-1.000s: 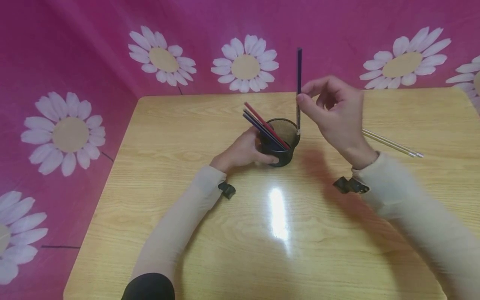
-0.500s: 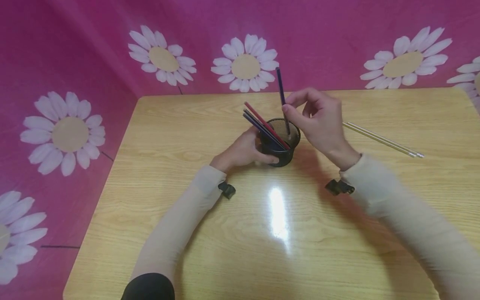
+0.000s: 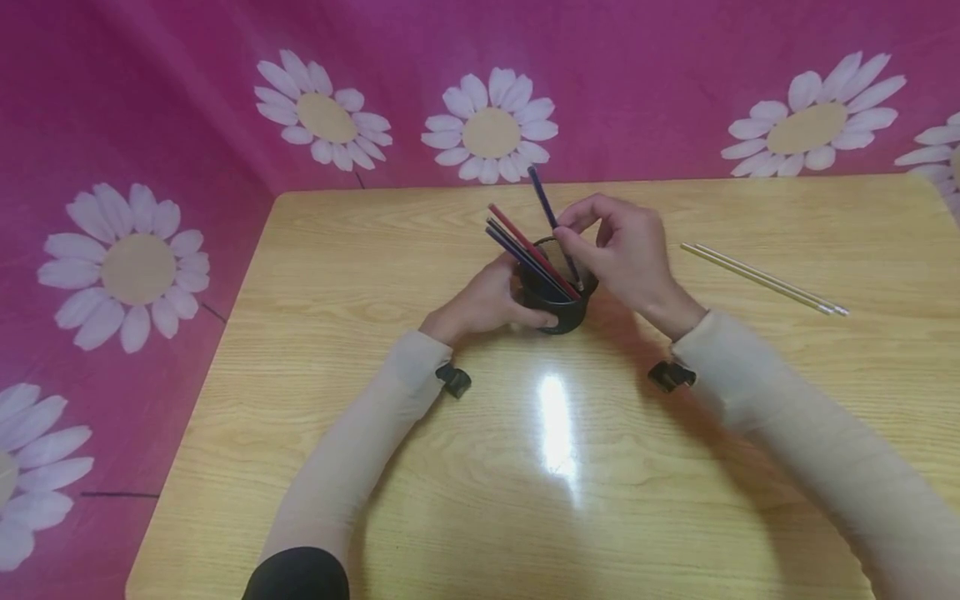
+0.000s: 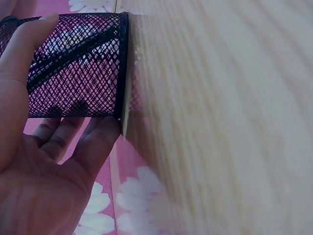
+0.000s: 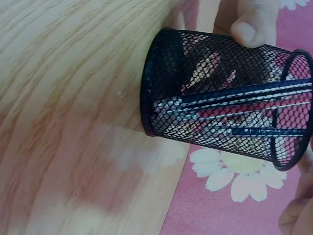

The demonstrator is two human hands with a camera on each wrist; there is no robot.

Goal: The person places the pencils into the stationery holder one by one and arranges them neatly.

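Note:
A black mesh pencil cup stands on the table, and my left hand grips it round its left side. In the left wrist view, the left thumb and fingers lie on opposite sides of the mesh cup. Inside lean a red pencil and a few dark pencils, tilted left. My right hand pinches a dark blue pencil between thumb and finger; its lower end is inside the cup. Through the mesh in the right wrist view shows that dark pencil, below the others.
Two pale pencils with whitish ends lie side by side on the wooden table, right of the right hand. Behind the table's far edge hangs a pink cloth with large daisies.
My right hand has moved left and down, bringing the dark blue pencil from the cup's right rim to inside it, now tilted left. The left hand and cup have stayed put.

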